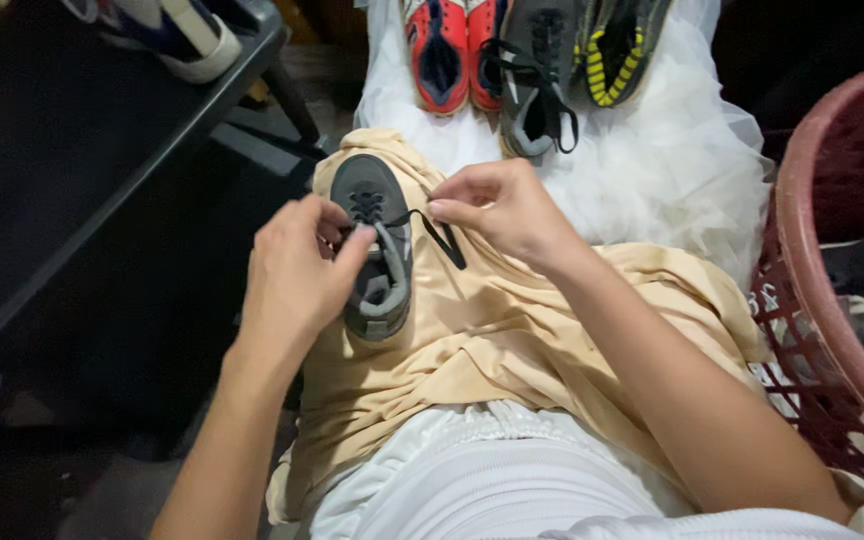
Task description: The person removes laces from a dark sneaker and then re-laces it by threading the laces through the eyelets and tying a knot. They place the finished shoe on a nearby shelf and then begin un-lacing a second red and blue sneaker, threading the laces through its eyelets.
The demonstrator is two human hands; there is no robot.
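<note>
A small grey shoe (377, 245) with black laces lies on a tan cloth (512, 320) spread over my lap. My left hand (297, 270) rests on the shoe's left side, thumb and fingers pinched at the lacing. My right hand (502, 205) is just right of the shoe and pinches a black lace (442, 238) that runs from the eyelets and hangs down over the cloth.
Ahead on a white gauzy fabric (652, 160) lie a red shoe (442, 50), a grey shoe with black laces (537, 80) and a black-and-yellow shoe (617, 45). A red plastic basket (832, 300) stands at the right. A dark bench (72, 150) holding a white-and-blue shoe (167, 30) is at the left.
</note>
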